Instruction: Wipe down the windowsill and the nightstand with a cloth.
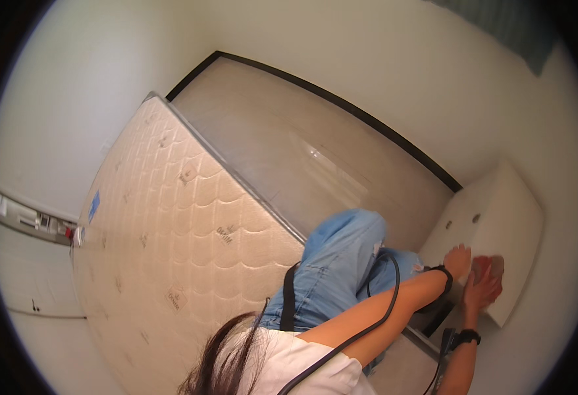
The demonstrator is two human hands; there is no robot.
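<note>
My right hand (481,291) lies with fingers spread over a crumpled red and greyish-brown cloth (486,264), pressing it against the surface of a white cabinet (513,212). Beside it, to the left, my left hand (458,260) is at the cabinet's edge with nothing visible in it; its fingers are partly apart. Dark bands circle both wrists. A black cable (396,291) runs along my left forearm. Two small round dark spots, perhaps holes or knobs, show on the cabinet's nearer face.
A large quilted mattress (190,217) with grey piping fills the left and lies against my legs in blue jeans (338,247). Beyond it is a glossy floor (289,133) bordered by a black skirting board (348,106). Greenish fabric (516,29) hangs at the top right.
</note>
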